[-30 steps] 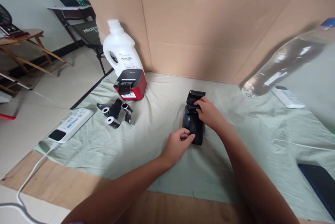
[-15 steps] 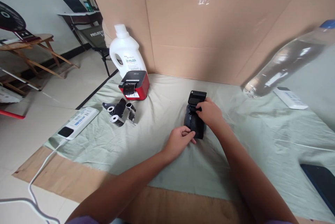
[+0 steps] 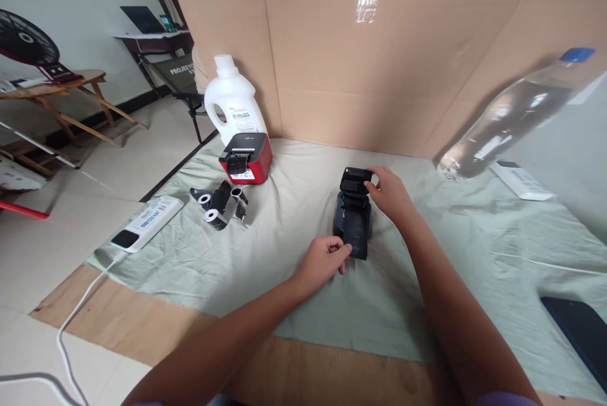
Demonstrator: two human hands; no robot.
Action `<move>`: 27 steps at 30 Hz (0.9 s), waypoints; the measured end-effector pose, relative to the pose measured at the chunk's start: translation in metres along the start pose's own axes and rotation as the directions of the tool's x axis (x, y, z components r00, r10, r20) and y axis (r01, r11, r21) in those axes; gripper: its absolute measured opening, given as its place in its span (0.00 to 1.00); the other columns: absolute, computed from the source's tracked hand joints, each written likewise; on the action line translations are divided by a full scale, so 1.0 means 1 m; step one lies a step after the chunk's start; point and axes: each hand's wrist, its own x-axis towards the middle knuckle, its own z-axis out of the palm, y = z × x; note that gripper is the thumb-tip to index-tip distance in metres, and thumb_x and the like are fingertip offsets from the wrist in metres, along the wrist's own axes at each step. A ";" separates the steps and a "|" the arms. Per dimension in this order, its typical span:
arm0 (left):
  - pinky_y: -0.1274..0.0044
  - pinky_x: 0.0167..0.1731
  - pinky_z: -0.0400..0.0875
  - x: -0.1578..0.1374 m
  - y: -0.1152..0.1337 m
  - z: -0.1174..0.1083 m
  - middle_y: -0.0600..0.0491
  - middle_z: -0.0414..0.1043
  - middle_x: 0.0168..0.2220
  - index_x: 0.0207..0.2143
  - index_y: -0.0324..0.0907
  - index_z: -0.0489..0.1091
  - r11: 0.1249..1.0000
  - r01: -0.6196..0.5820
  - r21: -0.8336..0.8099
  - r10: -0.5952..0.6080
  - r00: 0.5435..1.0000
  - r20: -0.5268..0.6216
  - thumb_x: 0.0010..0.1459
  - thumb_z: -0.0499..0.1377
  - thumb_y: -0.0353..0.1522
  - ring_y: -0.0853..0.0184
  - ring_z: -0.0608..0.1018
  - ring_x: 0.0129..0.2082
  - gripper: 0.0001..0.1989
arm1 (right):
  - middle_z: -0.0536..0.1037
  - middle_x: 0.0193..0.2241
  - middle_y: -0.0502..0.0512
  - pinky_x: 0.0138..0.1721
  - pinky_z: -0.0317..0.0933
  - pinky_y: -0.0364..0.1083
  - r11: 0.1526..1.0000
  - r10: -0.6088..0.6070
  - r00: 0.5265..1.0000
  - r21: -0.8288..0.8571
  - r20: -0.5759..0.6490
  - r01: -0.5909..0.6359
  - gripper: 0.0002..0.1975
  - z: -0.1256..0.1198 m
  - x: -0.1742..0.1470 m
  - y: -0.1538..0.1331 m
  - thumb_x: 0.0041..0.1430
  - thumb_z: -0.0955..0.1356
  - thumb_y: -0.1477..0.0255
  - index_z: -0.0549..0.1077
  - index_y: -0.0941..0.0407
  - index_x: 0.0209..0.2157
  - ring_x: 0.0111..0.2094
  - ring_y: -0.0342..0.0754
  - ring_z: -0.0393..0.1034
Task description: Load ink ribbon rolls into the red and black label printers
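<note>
A small black printer [image 3: 338,219] lies on the cloth in front of me, its hinged lid [image 3: 355,182] raised at the far end. Black paper strip [image 3: 356,232] runs out of it toward me, past its near edge. My left hand [image 3: 323,262] pinches the near left edge of that strip between thumb and fingers. At the lid's right edge, my right hand [image 3: 389,194] is closed, thumb and fingers gripping the lid. Whatever sits inside the printer is mostly covered by the strip.
Left of the hands, several small black paper rolls [image 3: 215,219] lie near a red-and-black printer [image 3: 258,159]. A white jug [image 3: 236,102] stands behind. At left is a white power strip [image 3: 147,224]; at right, a leaning water bottle [image 3: 512,118] and a phone [image 3: 578,330]. Cardboard [image 3: 355,71] walls the back.
My right hand has moved from inside the printer up to the lid's right edge. The paper strip now reaches slightly nearer me, with my left hand still on it. The camera view has tilted up slightly.
</note>
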 end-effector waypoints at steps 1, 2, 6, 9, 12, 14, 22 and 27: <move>0.79 0.20 0.54 -0.001 0.000 0.000 0.57 0.65 0.14 0.20 0.42 0.65 1.000 0.010 0.004 -0.010 1.000 0.001 0.57 0.57 0.41 0.73 0.62 0.15 0.16 | 0.75 0.46 0.61 0.44 0.62 0.50 1.000 -0.004 1.000 0.024 -0.003 0.004 0.15 -0.001 0.000 0.001 0.60 0.65 0.75 0.72 0.58 0.48 0.31 0.48 0.69; 0.79 0.19 0.53 -0.001 -0.001 0.000 0.58 0.64 0.14 0.20 0.42 0.64 1.000 0.016 0.006 -0.016 1.000 0.000 0.57 0.57 0.40 0.73 0.62 0.15 0.16 | 0.74 0.44 0.59 0.42 0.62 0.49 0.999 -0.009 1.000 0.049 0.000 0.009 0.13 -0.002 0.000 0.001 0.59 0.65 0.75 0.72 0.58 0.46 0.30 0.46 0.68; 0.79 0.19 0.55 -0.001 -0.003 -0.001 0.60 0.61 0.13 0.19 0.42 0.63 1.000 0.005 0.013 -0.005 1.000 -0.016 0.55 0.57 0.38 0.73 0.62 0.15 0.15 | 0.71 0.38 0.54 0.38 0.61 0.47 0.993 -0.050 0.990 0.110 0.129 0.036 0.08 -0.015 -0.002 -0.002 0.54 0.67 0.77 0.69 0.56 0.37 0.29 0.44 0.67; 0.79 0.19 0.55 -0.001 -0.004 -0.001 0.61 0.59 0.12 0.18 0.42 0.62 1.000 0.007 0.019 -0.006 1.000 -0.025 0.54 0.57 0.37 0.73 0.61 0.14 0.15 | 0.69 0.36 0.53 0.36 0.60 0.46 0.995 -0.074 0.958 0.080 0.277 0.054 0.07 -0.024 -0.005 -0.007 0.53 0.67 0.77 0.68 0.55 0.35 0.30 0.45 0.66; 0.79 0.18 0.53 -0.002 -0.003 -0.001 0.61 0.57 0.12 0.18 0.42 0.61 1.000 0.014 0.016 -0.014 0.999 -0.029 0.54 0.57 0.36 0.74 0.59 0.14 0.14 | 0.68 0.35 0.52 0.34 0.59 0.46 0.999 -0.050 0.909 0.019 0.413 0.047 0.06 -0.030 -0.010 -0.013 0.54 0.67 0.77 0.68 0.54 0.35 0.30 0.45 0.65; 0.79 0.18 0.50 -0.003 -0.002 -0.001 0.62 0.55 0.12 0.17 0.42 0.59 1.000 0.016 0.014 -0.015 0.999 -0.034 0.53 0.57 0.36 0.75 0.58 0.15 0.15 | 0.69 0.36 0.53 0.35 0.59 0.46 1.000 -0.008 0.872 -0.018 0.490 0.020 0.05 -0.031 -0.012 -0.018 0.55 0.67 0.76 0.70 0.54 0.34 0.31 0.46 0.65; 0.78 0.21 0.46 -0.005 0.000 -0.002 0.61 0.48 0.16 0.17 0.41 0.56 0.999 -0.011 0.036 0.013 0.999 -0.040 0.53 0.56 0.34 0.75 0.54 0.19 0.16 | 0.68 0.41 0.55 0.37 0.63 0.47 0.994 0.078 0.879 0.026 0.470 -0.102 0.10 -0.017 -0.010 -0.015 0.57 0.68 0.71 0.73 0.53 0.42 0.32 0.46 0.65; 0.78 0.21 0.45 -0.008 0.003 -0.003 0.61 0.47 0.17 0.17 0.42 0.52 0.999 -0.026 0.043 0.027 0.999 -0.038 0.53 0.56 0.34 0.75 0.52 0.20 0.18 | 0.68 0.46 0.58 0.46 0.65 0.51 0.983 0.151 0.874 0.024 0.461 -0.182 0.17 -0.006 -0.007 -0.006 0.57 0.69 0.66 0.74 0.51 0.48 0.38 0.49 0.68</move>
